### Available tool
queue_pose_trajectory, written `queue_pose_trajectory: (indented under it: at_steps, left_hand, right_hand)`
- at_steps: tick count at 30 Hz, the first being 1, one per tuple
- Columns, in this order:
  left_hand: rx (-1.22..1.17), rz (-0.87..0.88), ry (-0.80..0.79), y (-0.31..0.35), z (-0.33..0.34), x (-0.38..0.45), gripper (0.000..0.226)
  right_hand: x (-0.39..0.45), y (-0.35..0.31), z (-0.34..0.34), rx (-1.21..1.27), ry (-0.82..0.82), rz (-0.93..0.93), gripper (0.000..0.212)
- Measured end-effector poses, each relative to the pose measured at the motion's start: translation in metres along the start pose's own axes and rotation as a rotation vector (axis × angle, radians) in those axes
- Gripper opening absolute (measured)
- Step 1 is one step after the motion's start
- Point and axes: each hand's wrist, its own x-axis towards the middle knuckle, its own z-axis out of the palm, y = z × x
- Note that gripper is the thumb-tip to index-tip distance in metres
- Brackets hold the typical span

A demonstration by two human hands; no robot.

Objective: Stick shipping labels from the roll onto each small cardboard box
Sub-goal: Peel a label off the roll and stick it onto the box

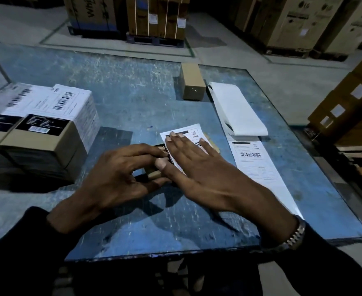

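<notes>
I see the right hand, fingers spread flat, pressing a white barcoded shipping label onto a small brown cardboard box. The left hand pinches that box's near-left edge. Right of the box lies the white label strip.

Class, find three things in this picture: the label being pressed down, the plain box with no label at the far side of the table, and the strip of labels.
label being pressed [194,133], head view: its upper white corner.
unlabelled box [191,76], head view: its top face.
label strip [237,107], head view: its blank white backing.
</notes>
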Motion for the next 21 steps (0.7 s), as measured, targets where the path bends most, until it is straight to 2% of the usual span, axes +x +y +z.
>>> queue_pose_trajectory:
  at_steps: [7, 11, 14, 16, 18, 21]
  left_hand:
    - [-0.002, -0.011, 0.003, -0.003, 0.0, -0.001, 0.036]
    - [-0.019, -0.01, -0.002, -0.003, 0.0, -0.001, 0.036]
    - [-0.026, -0.009, -0.008, -0.003, -0.001, 0.0, 0.037]
    - [-0.054, -0.003, -0.014, -0.003, -0.002, 0.0, 0.038]
    - [-0.068, 0.002, -0.023, -0.005, -0.003, 0.0, 0.038]
    - [-0.026, -0.001, -0.001, -0.007, -0.002, -0.002, 0.036]
  right_hand:
    - [0.006, 0.051, -0.015, -0.03, 0.031, 0.137, 0.103]
    - [0.008, 0.048, -0.022, -0.048, 0.085, 0.267, 0.109]
    - [0.004, 0.02, -0.012, -0.058, 0.137, 0.151, 0.098]
    - [0.0, -0.001, -0.001, -0.007, 0.074, 0.021, 0.093]
    - [0.001, -0.007, 0.008, -0.01, 0.048, -0.034, 0.099]
    - [0.005, 0.015, 0.011, -0.08, 0.1, -0.019, 0.108]
